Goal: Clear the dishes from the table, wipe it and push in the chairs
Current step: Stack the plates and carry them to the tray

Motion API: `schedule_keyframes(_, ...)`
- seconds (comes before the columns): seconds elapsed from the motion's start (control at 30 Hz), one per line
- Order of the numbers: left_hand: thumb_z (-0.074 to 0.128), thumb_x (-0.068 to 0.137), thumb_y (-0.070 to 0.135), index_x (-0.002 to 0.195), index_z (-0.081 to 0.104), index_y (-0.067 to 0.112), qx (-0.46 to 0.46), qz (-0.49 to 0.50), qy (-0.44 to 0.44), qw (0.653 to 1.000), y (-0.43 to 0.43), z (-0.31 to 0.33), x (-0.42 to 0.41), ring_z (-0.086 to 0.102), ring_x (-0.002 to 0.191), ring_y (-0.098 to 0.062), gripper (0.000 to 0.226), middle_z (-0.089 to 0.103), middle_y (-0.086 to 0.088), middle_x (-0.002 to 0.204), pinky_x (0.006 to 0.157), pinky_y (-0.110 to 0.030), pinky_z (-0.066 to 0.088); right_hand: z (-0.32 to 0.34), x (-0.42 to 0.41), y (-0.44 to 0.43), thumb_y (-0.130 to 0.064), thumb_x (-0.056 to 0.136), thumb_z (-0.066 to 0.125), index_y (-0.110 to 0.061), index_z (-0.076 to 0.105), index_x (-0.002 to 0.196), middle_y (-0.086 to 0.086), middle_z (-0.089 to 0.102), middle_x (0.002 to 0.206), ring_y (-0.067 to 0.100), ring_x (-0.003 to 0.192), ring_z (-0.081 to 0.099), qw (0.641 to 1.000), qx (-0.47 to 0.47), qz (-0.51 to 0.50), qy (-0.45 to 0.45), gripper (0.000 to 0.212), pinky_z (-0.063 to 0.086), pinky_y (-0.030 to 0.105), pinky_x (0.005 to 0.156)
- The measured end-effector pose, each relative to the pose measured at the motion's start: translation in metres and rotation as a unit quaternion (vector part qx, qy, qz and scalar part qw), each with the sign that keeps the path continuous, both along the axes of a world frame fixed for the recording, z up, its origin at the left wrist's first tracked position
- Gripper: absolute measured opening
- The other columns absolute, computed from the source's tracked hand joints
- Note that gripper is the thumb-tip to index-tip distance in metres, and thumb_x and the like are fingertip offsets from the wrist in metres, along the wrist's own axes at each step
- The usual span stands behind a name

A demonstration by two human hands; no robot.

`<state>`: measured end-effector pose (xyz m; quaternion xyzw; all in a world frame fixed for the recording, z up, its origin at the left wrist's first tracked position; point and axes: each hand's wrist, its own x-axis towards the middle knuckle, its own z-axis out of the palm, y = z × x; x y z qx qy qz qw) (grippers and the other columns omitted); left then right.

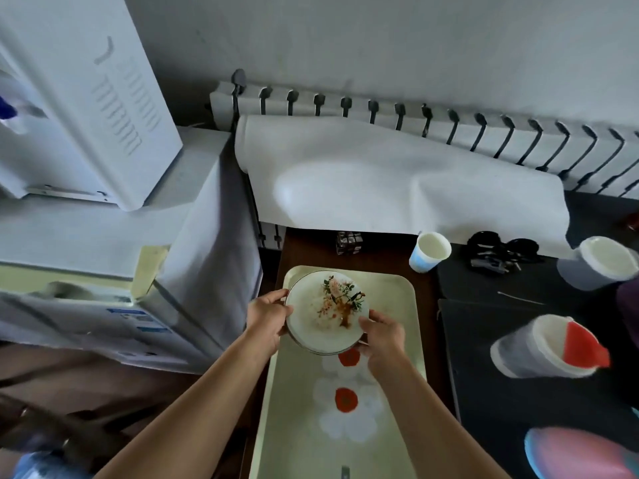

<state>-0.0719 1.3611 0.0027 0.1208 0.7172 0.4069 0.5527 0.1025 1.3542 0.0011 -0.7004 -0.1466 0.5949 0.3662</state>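
A soiled plate (pixel 323 316) is gripped at opposite rims by the left hand (pixel 268 314) and the right hand (pixel 383 335), fingers curled round it, over the far left corner of the tray (pixel 397 305) (flowered surface showing nearer). A cup (pixel 428 252) stands just right of the tray; a radiator (pixel 380 108) lines the wall.

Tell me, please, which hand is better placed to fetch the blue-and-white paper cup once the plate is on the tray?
Probably the right hand: it grips the plate on the side nearer the paper cup, standing right of the tray; the left hand would cross over.
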Motion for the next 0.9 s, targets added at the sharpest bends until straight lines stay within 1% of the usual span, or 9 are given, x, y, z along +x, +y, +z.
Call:
schedule_keyframes(0.1,0.06,0.08,-0.006,0.118,0.063,0.017,-0.014,-0.01,0.038,0.999,0.018,-0.021,-0.003,0.066,0.092,-0.026,0.044,0.066,-0.008,0.109,0.08,-0.043,0.058,-0.011,-0.001,0.017,-0.001,0.092,0.055,-0.006,0.062,0.12,0.01,0.068,0.099,0.026,0.089,0.067,1.0,-0.007,-0.004,-0.012,0.029,0.058,0.041,0.08)
schedule_keyframes(0.17,0.061,0.079,-0.005,0.115,0.064,0.018,-0.021,-0.018,0.048,0.998,0.024,-0.03,-0.003,0.066,0.092,-0.028,0.043,0.067,-0.009,0.11,0.08,-0.044,0.058,-0.015,0.0,0.025,-0.001,0.092,0.055,-0.006,0.061,0.122,0.01,0.068,0.1,0.025,0.091,0.066,1.0,-0.007,-0.004,-0.026,0.031,0.056,0.039,0.083)
schedule_keyframes(0.33,0.057,0.082,-0.007,0.12,0.061,0.012,-0.015,-0.02,0.062,0.998,0.029,-0.037,0.002,0.066,0.093,-0.025,0.043,0.066,-0.008,0.114,0.081,-0.041,0.058,-0.025,0.001,0.034,0.0,0.091,0.055,-0.005,0.061,0.124,0.014,0.067,0.113,0.028,0.099,0.065,0.999,-0.015,0.002,-0.045,0.034,0.055,0.042,0.089)
schedule_keyframes(0.43,0.051,0.085,-0.006,0.123,0.059,0.012,-0.02,-0.026,0.07,0.997,0.03,-0.041,0.004,0.062,0.105,-0.023,0.043,0.063,-0.004,0.121,0.09,-0.04,0.054,-0.029,0.0,0.036,0.0,0.091,0.057,-0.006,0.061,0.124,0.014,0.068,0.111,0.027,0.097,0.066,0.998,-0.021,0.006,-0.051,0.034,0.055,0.043,0.089)
schedule_keyframes(0.5,0.047,0.087,-0.005,0.122,0.059,0.01,-0.019,-0.028,0.072,0.997,0.029,-0.04,0.006,0.06,0.105,-0.023,0.04,0.062,0.001,0.112,0.091,-0.038,0.053,-0.03,-0.002,0.036,0.0,0.091,0.057,-0.006,0.062,0.123,0.015,0.068,0.111,0.028,0.097,0.066,0.998,-0.023,0.006,-0.057,0.033,0.055,0.042,0.089)
schedule_keyframes(0.53,0.044,0.088,-0.005,0.122,0.059,0.01,-0.02,-0.03,0.073,0.997,0.028,-0.038,0.007,0.061,0.103,-0.023,0.04,0.062,0.0,0.108,0.09,-0.038,0.054,-0.029,-0.003,0.036,0.0,0.091,0.057,-0.006,0.062,0.122,0.015,0.068,0.111,0.027,0.097,0.066,0.998,-0.023,0.006,-0.059,0.032,0.056,0.041,0.088)
schedule_keyframes(0.63,0.039,0.089,-0.001,0.127,0.056,0.013,-0.026,-0.039,0.066,0.997,0.025,-0.033,0.01,0.062,0.103,-0.025,0.044,0.064,-0.006,0.117,0.09,-0.041,0.054,-0.028,-0.005,0.033,0.0,0.092,0.056,-0.005,0.064,0.118,0.014,0.068,0.108,0.026,0.094,0.065,0.997,-0.023,0.018,-0.074,0.028,0.056,0.037,0.084)
schedule_keyframes(0.8,0.031,0.088,0.0,0.133,0.05,0.017,-0.042,-0.048,0.046,0.997,0.021,-0.024,0.012,0.059,0.109,-0.026,0.051,0.06,-0.005,0.125,0.094,-0.044,0.051,-0.025,-0.01,0.028,-0.007,0.094,0.054,-0.008,0.065,0.116,0.012,0.069,0.107,0.026,0.096,0.065,0.995,-0.026,0.02,-0.099,0.025,0.055,0.041,0.087)
schedule_keyframes(0.9,0.03,0.09,0.0,0.135,0.047,0.016,-0.045,-0.031,0.018,0.998,0.018,-0.019,0.012,0.057,0.113,-0.027,0.05,0.058,-0.005,0.127,0.097,-0.045,0.049,-0.023,-0.014,0.023,-0.009,0.095,0.052,-0.009,0.064,0.118,0.012,0.068,0.109,0.027,0.1,0.063,0.994,-0.033,0.02,-0.106,0.026,0.053,0.044,0.092)
